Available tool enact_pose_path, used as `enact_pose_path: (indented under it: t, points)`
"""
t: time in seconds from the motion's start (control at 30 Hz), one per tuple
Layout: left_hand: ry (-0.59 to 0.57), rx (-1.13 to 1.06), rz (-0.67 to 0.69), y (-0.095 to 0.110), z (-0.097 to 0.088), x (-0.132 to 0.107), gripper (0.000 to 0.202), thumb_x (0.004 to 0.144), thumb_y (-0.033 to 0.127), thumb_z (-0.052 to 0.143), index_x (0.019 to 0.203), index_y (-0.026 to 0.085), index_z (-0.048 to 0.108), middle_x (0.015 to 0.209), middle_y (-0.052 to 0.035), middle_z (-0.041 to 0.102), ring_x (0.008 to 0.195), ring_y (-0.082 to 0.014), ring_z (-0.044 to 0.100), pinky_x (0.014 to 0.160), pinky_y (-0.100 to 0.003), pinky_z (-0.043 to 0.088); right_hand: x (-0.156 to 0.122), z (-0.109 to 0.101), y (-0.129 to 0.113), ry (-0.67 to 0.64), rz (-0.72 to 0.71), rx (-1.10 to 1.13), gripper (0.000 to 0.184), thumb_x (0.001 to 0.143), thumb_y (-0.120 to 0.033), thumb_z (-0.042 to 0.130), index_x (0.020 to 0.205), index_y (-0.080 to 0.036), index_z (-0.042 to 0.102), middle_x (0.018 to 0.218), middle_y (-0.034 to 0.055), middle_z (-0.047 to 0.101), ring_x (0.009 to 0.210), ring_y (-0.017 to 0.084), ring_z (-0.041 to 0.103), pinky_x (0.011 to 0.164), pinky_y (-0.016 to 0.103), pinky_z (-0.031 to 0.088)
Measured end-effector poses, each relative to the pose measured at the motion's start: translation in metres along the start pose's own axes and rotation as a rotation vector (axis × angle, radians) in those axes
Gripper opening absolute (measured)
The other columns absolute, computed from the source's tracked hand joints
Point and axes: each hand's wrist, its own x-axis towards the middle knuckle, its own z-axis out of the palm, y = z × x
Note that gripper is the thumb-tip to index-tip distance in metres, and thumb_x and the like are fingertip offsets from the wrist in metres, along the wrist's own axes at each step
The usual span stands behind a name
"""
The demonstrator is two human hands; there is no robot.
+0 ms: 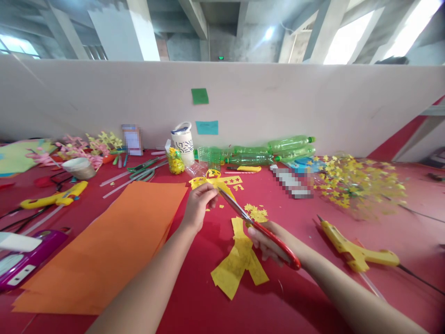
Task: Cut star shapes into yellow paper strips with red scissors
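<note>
Red-handled scissors [278,243] are gripped in my right hand [269,239], their blades pointing up and left. The blade tips come close to the fingers of my left hand [200,204]. Those fingers are pinched together; whatever is between them is too small or hidden to make out. Just beyond lie yellow paper strips [233,180] with star-shaped holes. A small pile of yellow paper stars [256,212] rests behind my right hand. Below the scissors, several yellow paper pieces [236,264] overlap on the red tabletop [194,297].
Orange paper sheets [114,232] lie at left, near a yellow glue gun [57,197] and a purple device [34,260]. Another yellow glue gun [358,253] is at right, before yellow star sprays [358,183]. Green bottles [253,155] and a white tumbler [182,141] line the partition [264,102].
</note>
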Motion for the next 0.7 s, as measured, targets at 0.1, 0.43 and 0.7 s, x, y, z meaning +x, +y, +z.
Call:
enact_pose_path:
  t: [0.1, 0.43, 0.7]
  points:
    - [0.008, -0.02, -0.012, -0.0024, 0.0031, -0.0016, 0.019, 0.074, 0.026, 0.063, 0.058, 0.017, 0.055, 0.053, 0.0031, 0.051, 0.046, -0.0069, 0.044, 0.046, -0.02, 0.033, 0.0002, 0.0007, 0.0028, 0.007, -0.017, 0.025, 0.042, 0.083, -0.055, 0.056, 0.067, -0.016, 0.053, 0.041, -0.0061, 0.046, 0.031, 0.007, 0.043, 0.031, 0.016, 0.029]
    - [-0.046, -0.003, -0.02, -0.0037, 0.0062, -0.0051, 0.023, 0.078, 0.027, 0.061, 0.059, 0.016, 0.055, 0.054, 0.0028, 0.051, 0.048, -0.0067, 0.043, 0.048, -0.02, 0.033, 0.0013, 0.0045, 0.0037, -0.009, -0.056, 0.099, 0.042, 0.084, -0.056, 0.055, 0.069, -0.017, 0.052, 0.037, -0.0102, 0.038, 0.031, 0.006, 0.04, 0.048, 0.022, 0.045]
    - [-0.065, 0.008, -0.033, -0.0057, 0.0068, -0.0052, 0.025, 0.08, 0.028, 0.06, 0.059, 0.017, 0.052, 0.054, 0.0036, 0.05, 0.049, -0.0067, 0.044, 0.049, -0.02, 0.034, -0.0019, 0.0068, -0.0011, 0.027, -0.017, 0.022, 0.054, 0.082, -0.068, 0.047, 0.065, -0.017, 0.051, 0.041, -0.0048, 0.048, 0.029, 0.006, 0.041, 0.029, 0.016, 0.027]
